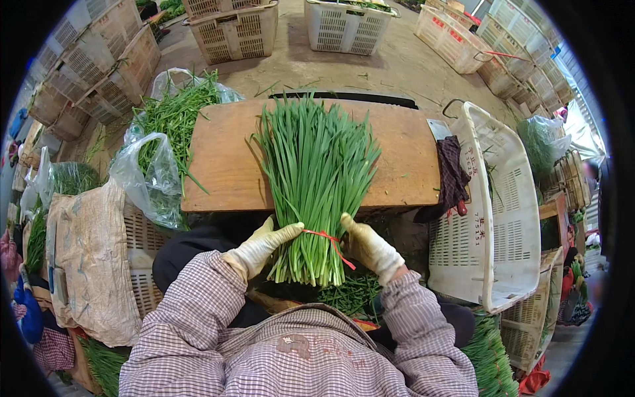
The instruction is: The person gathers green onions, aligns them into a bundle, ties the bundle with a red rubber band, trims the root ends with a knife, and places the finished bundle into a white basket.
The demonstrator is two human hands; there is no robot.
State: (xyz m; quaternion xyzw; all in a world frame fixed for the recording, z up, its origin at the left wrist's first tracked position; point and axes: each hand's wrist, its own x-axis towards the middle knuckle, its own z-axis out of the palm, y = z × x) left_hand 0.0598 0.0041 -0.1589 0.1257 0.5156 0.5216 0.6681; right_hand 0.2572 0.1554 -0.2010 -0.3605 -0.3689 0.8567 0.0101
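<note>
A thick bundle of garlic chives point(317, 164) lies with its leafy tops on a wooden board point(223, 154) and its pale cut stems past the near edge, towards my body. A red tie point(322, 234) goes around the stems, one loose end hanging at the right. My left hand point(260, 245), in a pale, stained glove, grips the left side of the bundle, thumb lying by the tie. On the opposite side my right hand point(372, 245), gloved alike, holds the bundle with its thumb pointing up. The fingers beneath the stems are hidden.
Loose green stalks point(173, 119) fill a clear plastic bag left of the board. At the right stands a tilted white plastic crate point(488, 208) bearing writing, with a dark checked cloth point(451, 168) beside it. A woven sack point(89, 263) covers a crate at left. Crates point(233, 32) stand beyond.
</note>
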